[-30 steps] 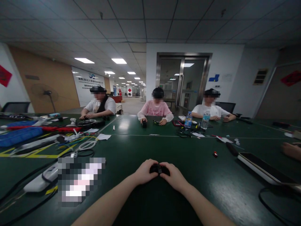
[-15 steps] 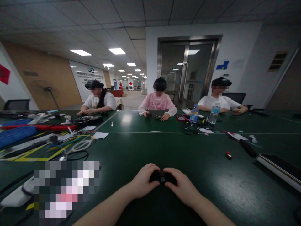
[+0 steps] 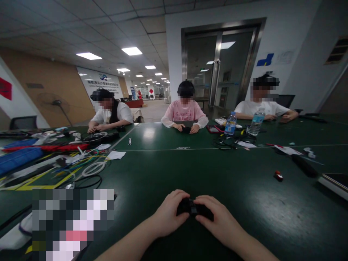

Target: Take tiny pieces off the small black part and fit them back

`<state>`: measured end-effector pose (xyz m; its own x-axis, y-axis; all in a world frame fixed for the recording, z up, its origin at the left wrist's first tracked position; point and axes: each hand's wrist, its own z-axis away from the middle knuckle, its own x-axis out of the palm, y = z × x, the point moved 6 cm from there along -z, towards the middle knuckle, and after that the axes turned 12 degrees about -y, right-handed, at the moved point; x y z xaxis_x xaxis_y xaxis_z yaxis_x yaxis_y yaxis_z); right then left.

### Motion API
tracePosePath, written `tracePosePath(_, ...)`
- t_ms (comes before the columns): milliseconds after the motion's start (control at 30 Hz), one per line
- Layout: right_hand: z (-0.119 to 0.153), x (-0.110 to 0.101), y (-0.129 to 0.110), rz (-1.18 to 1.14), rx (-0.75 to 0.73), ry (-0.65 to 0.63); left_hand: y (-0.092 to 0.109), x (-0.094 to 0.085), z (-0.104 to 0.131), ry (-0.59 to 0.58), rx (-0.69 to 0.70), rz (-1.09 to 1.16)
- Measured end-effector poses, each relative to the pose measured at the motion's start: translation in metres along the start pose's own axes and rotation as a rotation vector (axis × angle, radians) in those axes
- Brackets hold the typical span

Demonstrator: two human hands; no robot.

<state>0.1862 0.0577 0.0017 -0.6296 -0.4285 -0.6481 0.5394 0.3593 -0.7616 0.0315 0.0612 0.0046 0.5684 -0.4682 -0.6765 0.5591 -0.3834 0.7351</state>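
Note:
Both my hands grip a small dark object (image 3: 193,208) low in the middle of the head view, just above or on the green table; I cannot tell which. Black and blocky at its centre, it is mostly covered by my fingers, and its exact kind does not show. My left hand (image 3: 173,212) wraps its left end, thumb at the near side and fingers at the far side. On the other end my right hand (image 3: 214,217) has the same curled hold. The two thumbs are a short gap apart.
On the green table (image 3: 152,166), cables (image 3: 91,170), a blue tray (image 3: 19,161) and paper (image 3: 116,155) lie left. Rightward are a small red item (image 3: 278,175), a flat device (image 3: 335,183) and two water bottles (image 3: 230,123). Three people wearing headsets sit opposite.
The view has turned and tilted slightly, so the right side of the scene sits farther right. My hands keep their hold on the dark object. The person opposite has brought both hands together.

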Motion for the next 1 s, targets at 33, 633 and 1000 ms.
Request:
tracePosePath(33,-0.0002,-0.0001,-0.0006,0.004,-0.004,0.005,0.0006,0.0000,-0.0002,-0.007,0.001,-0.003)
tracePosePath(633,-0.0012,0.0013,-0.0038,0.120,-0.003,-0.016,0.0082,-0.0042,0.0005,-0.021,0.069,-0.025)
tracePosePath(1000,-0.0017,0.0024,-0.0063,0.155,-0.014,-0.007,0.0080,-0.0039,0.0002,-0.038,0.036,-0.049)
